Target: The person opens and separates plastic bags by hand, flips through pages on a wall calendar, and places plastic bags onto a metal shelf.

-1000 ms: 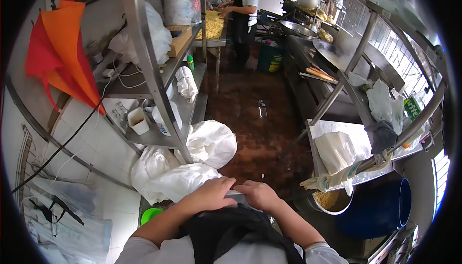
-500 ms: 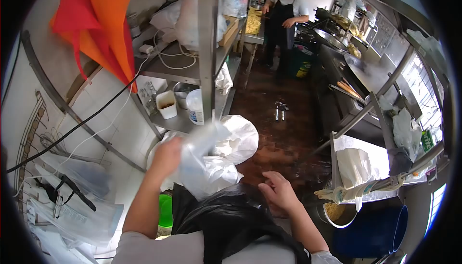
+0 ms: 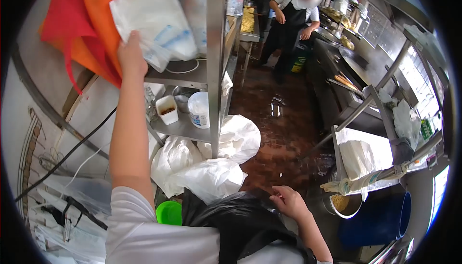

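My left hand (image 3: 133,56) is raised at arm's length toward the metal shelf (image 3: 159,75), closed on the edge of a stack of white plastic bags (image 3: 156,21) with blue print. The stack is tilted and hides part of the shelf's upper level. My right hand (image 3: 291,202) hangs low beside the black plastic apron (image 3: 231,216) over my front. Its fingers are slightly bent and apart, with nothing visible in them.
Large white sacks (image 3: 211,175) lie on the floor by the shelf, near a green bowl (image 3: 169,212). A white tub (image 3: 198,110) stands on the lower shelf. At right are a blue barrel (image 3: 373,225) and metal pot (image 3: 353,210). Two people stand further back.
My left hand has lifted the stack of plastic bags from above the sacks up and left to the upper shelf. My right hand has shifted slightly right and down.
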`<control>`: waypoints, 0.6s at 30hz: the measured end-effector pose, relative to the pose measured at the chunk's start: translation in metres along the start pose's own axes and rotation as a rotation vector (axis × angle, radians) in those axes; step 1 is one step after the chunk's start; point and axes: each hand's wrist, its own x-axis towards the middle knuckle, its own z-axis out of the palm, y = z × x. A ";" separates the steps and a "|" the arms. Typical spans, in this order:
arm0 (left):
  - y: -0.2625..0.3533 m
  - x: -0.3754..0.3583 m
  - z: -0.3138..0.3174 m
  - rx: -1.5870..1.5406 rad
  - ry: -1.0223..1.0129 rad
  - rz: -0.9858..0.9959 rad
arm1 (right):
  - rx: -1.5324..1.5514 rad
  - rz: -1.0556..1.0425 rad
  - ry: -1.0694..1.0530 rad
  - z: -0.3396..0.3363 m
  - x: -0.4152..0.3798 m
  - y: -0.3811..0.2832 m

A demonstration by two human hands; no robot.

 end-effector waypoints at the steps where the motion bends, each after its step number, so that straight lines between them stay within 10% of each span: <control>1: -0.009 0.016 0.001 -0.069 0.030 -0.089 | 0.008 0.036 0.005 0.002 -0.005 0.000; 5: -0.101 0.088 -0.048 0.281 0.118 -0.322 | -0.011 0.118 0.059 0.012 -0.028 0.004; 7: -0.130 0.100 -0.059 0.780 -0.147 -0.481 | -0.005 0.180 0.078 0.015 -0.039 0.006; 11: -0.144 0.077 -0.039 0.182 -0.120 -0.606 | 0.016 0.272 0.117 0.026 -0.058 0.010; 18: -0.132 0.056 -0.017 0.074 -0.108 -0.675 | -0.030 0.298 0.018 0.029 -0.052 -0.004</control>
